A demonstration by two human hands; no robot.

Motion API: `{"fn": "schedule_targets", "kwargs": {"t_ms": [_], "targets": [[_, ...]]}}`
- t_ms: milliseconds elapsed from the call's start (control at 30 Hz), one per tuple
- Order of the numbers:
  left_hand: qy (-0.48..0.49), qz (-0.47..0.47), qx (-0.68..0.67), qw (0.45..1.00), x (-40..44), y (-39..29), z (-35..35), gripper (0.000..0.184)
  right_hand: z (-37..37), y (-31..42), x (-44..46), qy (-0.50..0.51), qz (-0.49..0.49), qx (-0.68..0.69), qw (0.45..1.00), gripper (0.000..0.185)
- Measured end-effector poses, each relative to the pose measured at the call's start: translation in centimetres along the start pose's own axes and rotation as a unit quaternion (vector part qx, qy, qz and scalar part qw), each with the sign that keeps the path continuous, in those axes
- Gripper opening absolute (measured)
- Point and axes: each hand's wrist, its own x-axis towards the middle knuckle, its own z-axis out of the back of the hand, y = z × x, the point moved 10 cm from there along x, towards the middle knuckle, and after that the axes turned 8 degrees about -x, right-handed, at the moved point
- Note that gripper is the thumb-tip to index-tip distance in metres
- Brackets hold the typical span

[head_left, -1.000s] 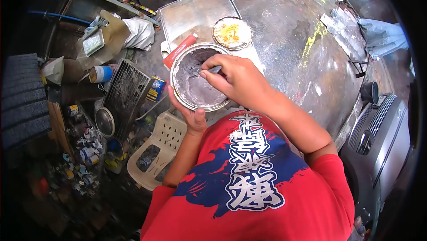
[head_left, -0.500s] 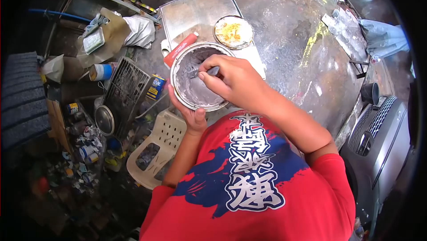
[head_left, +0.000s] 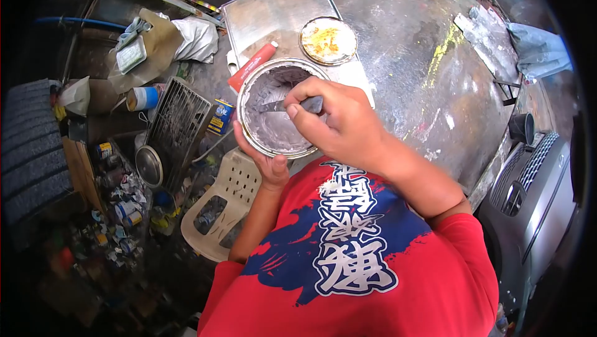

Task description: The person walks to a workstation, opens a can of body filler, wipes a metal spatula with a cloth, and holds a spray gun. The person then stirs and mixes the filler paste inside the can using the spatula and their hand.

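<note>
A round can [head_left: 243, 127] of grey putty [head_left: 277, 133] is tilted so its open mouth faces up toward me. My left hand [head_left: 266, 164] holds the can, thumb and fingers against its lower left side. In my right hand [head_left: 342, 119], a putty knife [head_left: 310, 106] with a dark handle is pinched between thumb and fingers. Its blade reaches into the can, over the putty on the inner left side. Just beyond the can lies a red tube [head_left: 252, 67]. A lid [head_left: 328, 40] with yellow-orange smears rests to the upper right of the can.
Under the lid and tube is a flat metal-topped panel [head_left: 273, 17]. A beige plastic chair [head_left: 239, 178] stands below left, near a blue-yellow tin [head_left: 221, 117] and littered rubbish [head_left: 127, 206]. A grey car bumper [head_left: 535, 206] is at right; a paint-stained floor [head_left: 404, 45] lies ahead.
My right hand has shifted slightly right and down, drawing the putty knife with it, and more of the handle and blade shows. My left hand keeps its hold on the can.
</note>
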Motion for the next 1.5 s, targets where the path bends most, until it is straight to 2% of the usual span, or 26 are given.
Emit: {"fn": "schedule_targets", "kwargs": {"t_ms": [167, 267, 400, 500, 600, 733, 933, 1167, 1233, 1333, 1433, 1500], "targets": [[-0.007, -0.01, 0.016, 1.0, 0.0, -0.2, -0.1, 0.116, -2.8, -2.3, -0.2, 0.006, 0.011, -0.051, 0.999, 0.012], [-0.005, -0.019, 0.02, 1.0, 0.1, -0.2, -0.4, 0.115, -2.3, -3.1, -0.2, 0.036, -0.029, -0.057, 0.997, 0.011], [-0.011, -0.005, -0.004, 1.0, -0.2, 0.1, 0.1, 0.119, 1.7, 0.9, -0.3, 0.001, -0.009, -0.012, 1.0, 0.016], [-0.014, 0.0, -0.012, 1.0, -0.1, 0.1, -0.1, 0.121, 0.1, 0.6, -0.3, 0.063, -0.032, 0.007, 0.997, 0.016], [-0.018, 0.011, -0.011, 1.0, -0.1, 0.2, 0.1, 0.122, -1.4, -1.1, -0.2, 0.05, -0.067, 0.014, 0.996, 0.017], [-0.021, 0.001, -0.013, 1.0, -0.1, 0.2, 0.1, 0.122, -4.1, -2.4, -0.4, 0.087, -0.02, -0.049, 0.995, 0.018], [-0.018, 0.008, -0.019, 1.0, -0.2, 0.0, 0.0, 0.122, 0.5, 1.0, 0.1, 0.056, -0.052, -0.01, 0.997, 0.019], [-0.024, 0.014, -0.013, 1.0, -0.2, 0.1, 0.2, 0.123, -3.9, -2.6, 0.0, 0.063, -0.036, -0.044, 0.996, 0.018], [-0.016, 0.005, -0.015, 1.0, 0.0, 0.3, 0.0, 0.123, -3.5, -2.4, -0.1, 0.093, -0.045, -0.049, 0.993, 0.019], [-0.013, 0.003, -0.009, 1.0, -0.1, 0.2, 0.1, 0.122, -0.2, 0.9, 0.0, 0.075, -0.03, -0.025, 0.996, 0.019], [-0.013, -0.001, -0.009, 1.0, 0.0, 0.1, 0.0, 0.121, 0.5, 1.2, 0.6, 0.08, -0.055, 0.016, 0.995, 0.02], [-0.014, 0.001, -0.008, 1.0, -0.1, 0.1, 0.0, 0.122, -2.1, -1.0, 0.3, 0.076, -0.029, -0.011, 0.997, 0.02]]}}
